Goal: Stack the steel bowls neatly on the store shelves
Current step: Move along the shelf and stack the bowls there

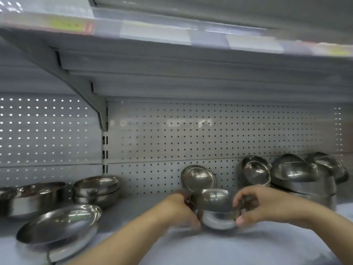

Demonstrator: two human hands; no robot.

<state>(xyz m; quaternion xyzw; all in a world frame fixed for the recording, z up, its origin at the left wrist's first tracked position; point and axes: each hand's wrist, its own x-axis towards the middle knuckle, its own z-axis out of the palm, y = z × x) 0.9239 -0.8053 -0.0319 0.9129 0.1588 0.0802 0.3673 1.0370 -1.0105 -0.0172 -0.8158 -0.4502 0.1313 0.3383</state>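
A small stack of steel bowls (217, 209) stands in the middle of the shelf, its top bowl tilted. My left hand (183, 213) grips the stack's left side and my right hand (254, 205) grips its right side, thumb low on the bottom bowl. Just behind, a single bowl (198, 178) leans on its edge against the perforated back panel. The frame is blurred by motion.
A wide shallow bowl pair (57, 228) sits front left, a deep bowl (36, 197) and stacked small bowls (97, 188) behind it. At right, tilted bowls (257, 171) and an upside-down pile (303, 176) crowd the back. The upper shelf (172, 35) overhangs closely.
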